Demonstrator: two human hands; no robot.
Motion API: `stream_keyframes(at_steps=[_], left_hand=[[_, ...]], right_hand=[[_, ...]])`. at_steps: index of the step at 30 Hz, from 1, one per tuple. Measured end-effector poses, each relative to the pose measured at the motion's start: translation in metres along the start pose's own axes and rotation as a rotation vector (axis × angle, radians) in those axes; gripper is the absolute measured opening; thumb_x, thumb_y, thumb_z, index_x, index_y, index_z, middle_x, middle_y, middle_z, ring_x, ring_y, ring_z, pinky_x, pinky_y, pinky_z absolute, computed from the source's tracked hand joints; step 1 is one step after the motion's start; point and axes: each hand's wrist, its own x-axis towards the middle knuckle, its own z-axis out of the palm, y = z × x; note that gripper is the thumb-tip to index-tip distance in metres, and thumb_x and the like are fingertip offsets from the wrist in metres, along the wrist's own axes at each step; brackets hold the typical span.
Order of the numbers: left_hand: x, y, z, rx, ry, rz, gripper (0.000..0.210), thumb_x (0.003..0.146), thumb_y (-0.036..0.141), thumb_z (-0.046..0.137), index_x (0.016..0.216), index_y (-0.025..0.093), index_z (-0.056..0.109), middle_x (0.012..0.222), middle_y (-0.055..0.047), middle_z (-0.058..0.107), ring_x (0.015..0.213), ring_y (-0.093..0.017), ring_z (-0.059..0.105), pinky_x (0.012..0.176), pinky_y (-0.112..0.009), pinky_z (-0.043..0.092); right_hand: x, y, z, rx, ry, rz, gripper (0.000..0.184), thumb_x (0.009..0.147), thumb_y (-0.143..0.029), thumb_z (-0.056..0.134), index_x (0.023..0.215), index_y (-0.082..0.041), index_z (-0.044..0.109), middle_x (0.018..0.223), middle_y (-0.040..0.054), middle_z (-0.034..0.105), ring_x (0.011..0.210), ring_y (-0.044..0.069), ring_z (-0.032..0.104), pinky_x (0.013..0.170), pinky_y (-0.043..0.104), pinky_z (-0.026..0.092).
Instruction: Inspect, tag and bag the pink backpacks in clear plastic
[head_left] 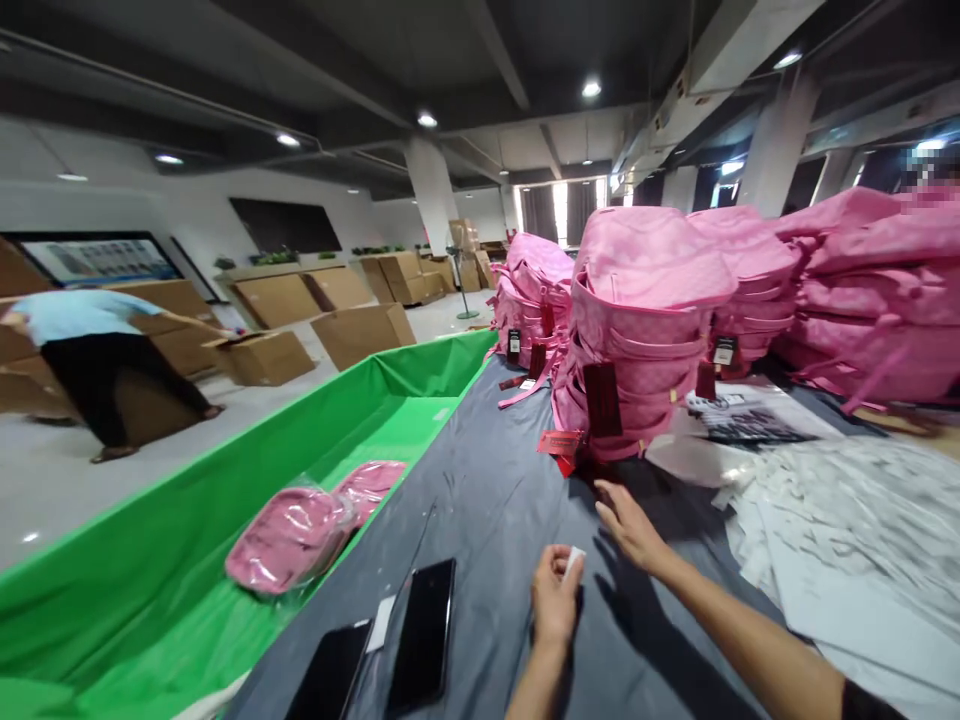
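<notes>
My left hand (555, 600) is closed over the dark cloth, pinching a small white slip (574, 562) between thumb and fingers. Just right of it, my right hand (632, 527) reaches forward with its fingers apart and nothing in them. Nearest to that hand stands a pink backpack (637, 350), upright, with dark red hang tags and a red tag (561, 443) lying at its base. My fingertips are a little short of the backpack. Two black phones, one a whole slab (424, 635), lie on the cloth to the left of my hands.
More pink backpacks (870, 290) crowd the table's far right. A heap of white sheets (862, 540) covers the right side. Along the left runs a green fabric bin (187, 510) holding pink bags in clear plastic (289, 540). Beyond it, a person (105, 350) bends beside cardboard boxes (262, 355).
</notes>
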Motion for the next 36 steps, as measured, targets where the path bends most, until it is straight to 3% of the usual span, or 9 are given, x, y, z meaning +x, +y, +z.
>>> stream_keyframes(at_steps=[4, 8, 14, 18, 20, 24, 28, 31, 36], left_hand=[[-0.113, -0.007, 0.027, -0.254, -0.205, 0.023, 0.044, 0.069, 0.057, 0.075, 0.085, 0.018, 0.062, 0.077, -0.007, 0.07, 0.074, -0.021, 0.068, 0.071, -0.029, 0.052], [-0.198, -0.018, 0.022, -0.277, -0.398, 0.044, 0.039, 0.075, 0.052, 0.073, 0.093, 0.02, 0.061, 0.091, -0.01, 0.073, 0.091, -0.026, 0.071, 0.083, -0.033, 0.054], [-0.277, -0.035, 0.001, 0.141, -0.576, 0.326, 0.031, 0.08, 0.025, 0.063, 0.109, 0.021, 0.057, 0.1, -0.008, 0.063, 0.091, -0.022, 0.062, 0.086, -0.035, 0.05], [-0.306, -0.032, 0.001, 0.251, -0.839, 0.396, 0.049, 0.063, 0.009, 0.068, 0.11, 0.018, 0.055, 0.113, -0.009, 0.055, 0.101, -0.022, 0.057, 0.092, -0.034, 0.047], [-0.314, -0.031, 0.002, 0.242, -0.873, 0.388, 0.053, 0.063, 0.01, 0.068, 0.114, 0.017, 0.055, 0.115, -0.009, 0.053, 0.101, -0.021, 0.055, 0.089, -0.033, 0.047], [-0.316, -0.04, -0.002, 0.196, -0.755, 0.301, 0.041, 0.072, 0.019, 0.066, 0.112, 0.019, 0.059, 0.107, -0.006, 0.057, 0.089, -0.018, 0.056, 0.077, -0.03, 0.047], [-0.304, -0.06, -0.011, 0.094, -0.665, 0.251, 0.029, 0.081, 0.037, 0.066, 0.103, 0.019, 0.065, 0.095, -0.004, 0.062, 0.081, -0.018, 0.059, 0.074, -0.029, 0.048], [-0.294, -0.072, -0.017, 0.061, -0.561, 0.254, 0.035, 0.082, 0.05, 0.066, 0.095, 0.018, 0.069, 0.085, -0.004, 0.064, 0.077, -0.018, 0.06, 0.074, -0.03, 0.05], [-0.265, -0.077, -0.022, 0.098, -0.402, 0.293, 0.046, 0.084, 0.063, 0.061, 0.084, 0.018, 0.072, 0.069, -0.002, 0.064, 0.064, -0.016, 0.058, 0.065, -0.026, 0.049]], right_hand=[[-0.125, -0.018, 0.026, 0.242, -0.024, 0.148, 0.059, 0.094, -0.059, 0.035, 0.125, -0.015, 0.059, 0.099, 0.0118, 0.073, 0.092, 0.026, 0.071, 0.084, 0.041, 0.056], [-0.236, -0.025, 0.029, 0.568, 0.048, 0.196, 0.058, 0.081, -0.073, 0.054, 0.098, -0.019, 0.068, 0.096, 0.0095, 0.073, 0.096, 0.029, 0.069, 0.089, 0.04, 0.053], [-0.359, -0.023, 0.035, 0.738, -0.034, 0.415, 0.069, 0.069, -0.086, 0.057, 0.088, -0.021, 0.064, 0.067, 0.0003, 0.062, 0.059, 0.019, 0.061, 0.058, 0.032, 0.049], [-0.403, -0.008, 0.035, 0.772, 0.141, 0.445, 0.066, 0.061, -0.082, 0.065, 0.078, -0.019, 0.063, 0.071, 0.002, 0.063, 0.064, 0.018, 0.059, 0.059, 0.029, 0.047], [-0.414, 0.0, 0.031, 0.799, 0.226, 0.452, 0.06, 0.058, -0.075, 0.07, 0.079, -0.019, 0.065, 0.081, 0.0048, 0.068, 0.075, 0.021, 0.064, 0.064, 0.03, 0.05], [-0.422, 0.011, 0.015, 0.957, 0.342, 0.548, 0.048, 0.059, -0.062, 0.072, 0.086, -0.022, 0.065, 0.083, 0.0045, 0.069, 0.08, 0.024, 0.069, 0.07, 0.033, 0.055], [-0.404, 0.021, -0.02, 1.004, 0.443, 0.545, 0.036, 0.063, -0.051, 0.073, 0.08, -0.022, 0.062, 0.061, -0.0017, 0.054, 0.054, 0.014, 0.056, 0.05, 0.025, 0.047], [-0.361, 0.029, -0.063, 0.52, 0.493, 0.533, 0.037, 0.076, -0.055, 0.057, 0.084, -0.02, 0.064, 0.05, -0.0075, 0.036, 0.04, 0.011, 0.035, 0.039, 0.024, 0.031], [-0.256, 0.051, -0.141, -0.066, 0.495, 0.497, 0.024, 0.084, -0.039, 0.055, 0.09, -0.019, 0.066, 0.068, 0.0042, 0.062, 0.074, 0.023, 0.066, 0.067, 0.031, 0.049]])
